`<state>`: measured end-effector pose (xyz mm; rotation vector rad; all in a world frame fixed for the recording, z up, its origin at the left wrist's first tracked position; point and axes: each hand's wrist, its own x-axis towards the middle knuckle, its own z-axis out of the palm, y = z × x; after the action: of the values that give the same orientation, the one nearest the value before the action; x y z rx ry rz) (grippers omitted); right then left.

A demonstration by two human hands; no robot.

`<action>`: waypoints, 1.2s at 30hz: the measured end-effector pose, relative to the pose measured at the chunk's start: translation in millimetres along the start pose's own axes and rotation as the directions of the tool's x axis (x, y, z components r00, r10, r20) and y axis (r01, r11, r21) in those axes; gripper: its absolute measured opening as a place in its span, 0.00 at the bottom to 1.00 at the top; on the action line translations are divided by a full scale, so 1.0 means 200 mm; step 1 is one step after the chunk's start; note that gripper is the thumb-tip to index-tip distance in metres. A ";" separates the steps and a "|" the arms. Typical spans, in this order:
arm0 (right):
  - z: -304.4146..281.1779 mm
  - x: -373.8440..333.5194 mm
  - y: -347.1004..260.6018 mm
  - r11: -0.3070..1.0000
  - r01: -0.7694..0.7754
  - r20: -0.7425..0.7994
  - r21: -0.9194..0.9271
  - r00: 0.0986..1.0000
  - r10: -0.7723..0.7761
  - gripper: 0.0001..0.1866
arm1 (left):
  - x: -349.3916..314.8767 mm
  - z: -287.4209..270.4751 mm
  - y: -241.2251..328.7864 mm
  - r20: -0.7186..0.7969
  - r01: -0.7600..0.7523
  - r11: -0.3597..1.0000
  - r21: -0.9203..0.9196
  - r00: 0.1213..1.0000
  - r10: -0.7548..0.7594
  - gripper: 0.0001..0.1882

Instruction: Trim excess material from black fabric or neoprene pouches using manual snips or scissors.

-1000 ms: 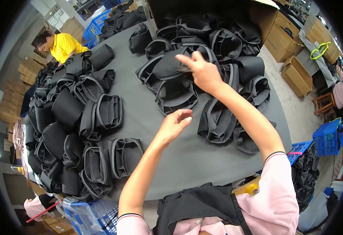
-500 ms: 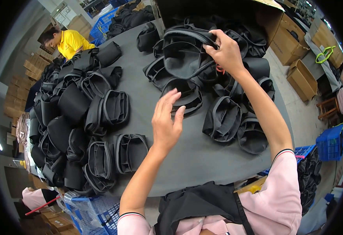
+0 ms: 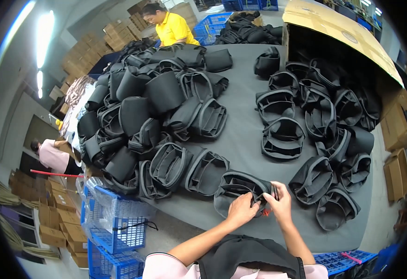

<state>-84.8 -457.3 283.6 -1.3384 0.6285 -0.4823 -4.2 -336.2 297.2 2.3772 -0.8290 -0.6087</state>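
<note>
Near the table's front edge I have a black zippered pouch (image 3: 233, 183) in both hands, its mouth facing up and inner dividers showing. My left hand (image 3: 241, 211) is closed, its fingertips reaching into the pouch's near side. On the right end, my right hand (image 3: 281, 204) pinches the pouch's rim between thumb and fingers. A small red item (image 3: 265, 212) shows below my right hand; its kind is too small to make out. Just left of the held pouch stands another open pouch (image 3: 207, 173). More open pouches (image 3: 311, 180) stand to the right of my hands.
A large heap of black pouches (image 3: 136, 114) covers the table's left side. At the far right, an open cardboard box (image 3: 343, 23) lies over more pouches. Blue crates (image 3: 120, 218) stand at the left front. A person in yellow (image 3: 173, 28) is beyond the table.
My right hand has brought a raised pouch from the far side down toward me. My left hand, open and free before, is now closed on it. The view has swung left.
</note>
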 end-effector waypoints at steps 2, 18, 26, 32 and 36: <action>-0.04 -0.13 0.04 0.998 0.004 -0.116 0.058 0.993 0.003 0.11 | -0.05 0.03 0.00 -0.032 0.050 0.996 -0.077 0.998 -0.053 0.18; -0.03 -0.20 0.06 0.962 -0.251 0.020 0.110 0.968 0.250 0.11 | 0.02 0.08 -0.04 -0.169 0.027 0.692 -0.721 0.962 -0.213 0.13; -0.13 -0.34 0.07 0.895 0.016 0.080 -0.446 0.997 0.022 0.15 | -0.06 0.15 -0.10 -0.170 -0.004 0.591 -0.807 0.959 -0.226 0.12; -0.12 -0.32 0.04 0.905 0.000 0.132 -0.425 0.989 0.062 0.11 | -0.10 0.16 -0.08 -0.202 -0.029 0.636 -0.771 0.959 -0.201 0.12; -0.11 -0.30 0.02 0.847 0.079 0.129 -0.525 0.992 -0.012 0.12 | -0.10 0.17 -0.10 -0.184 0.009 0.686 -0.727 0.961 -0.208 0.13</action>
<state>-144.5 -433.2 285.1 -1.8986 0.6549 -0.2649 -29.2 -321.1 265.0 1.7105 -0.2403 -0.5299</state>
